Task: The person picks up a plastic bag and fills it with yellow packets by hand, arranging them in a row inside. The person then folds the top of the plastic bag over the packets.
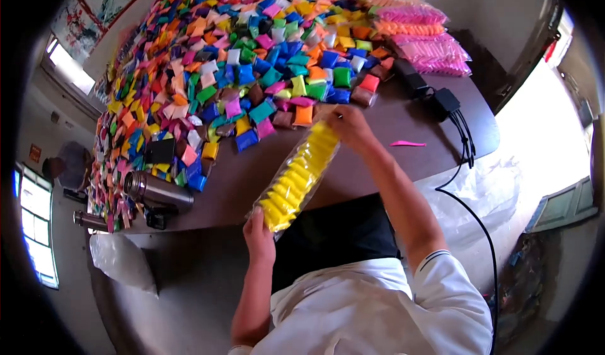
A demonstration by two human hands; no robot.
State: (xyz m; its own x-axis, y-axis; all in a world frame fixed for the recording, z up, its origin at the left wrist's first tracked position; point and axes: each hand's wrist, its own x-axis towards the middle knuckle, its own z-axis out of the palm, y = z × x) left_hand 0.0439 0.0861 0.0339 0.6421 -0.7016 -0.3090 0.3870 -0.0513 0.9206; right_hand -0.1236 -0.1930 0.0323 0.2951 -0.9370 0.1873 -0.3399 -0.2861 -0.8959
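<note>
Head view: a person grips a long clear plastic sleeve packed with yellow packets (297, 177), held slantwise above the near edge of a dark brown desk (239, 178). The left hand (259, 232) is clamped on the sleeve's lower end at 7 o'clock, and the right hand (350, 128) is closed on its upper end at 1 o'clock.

A broad heap of small multicoloured packets (252, 58) crowds the desk from 10 to 12 o'clock and nearly touches the right hand. Stacked sleeves of pink and orange packets (419, 36) lie at 1 o'clock. A black power adapter with trailing cables (444, 99) sits at 2 o'clock, and a pink scrap (408, 144) lies just beyond the right forearm. A steel flask (157, 192) lies on its side at 9 o'clock near the desk's edge.

Bare desk shows on either side of the sleeve.
</note>
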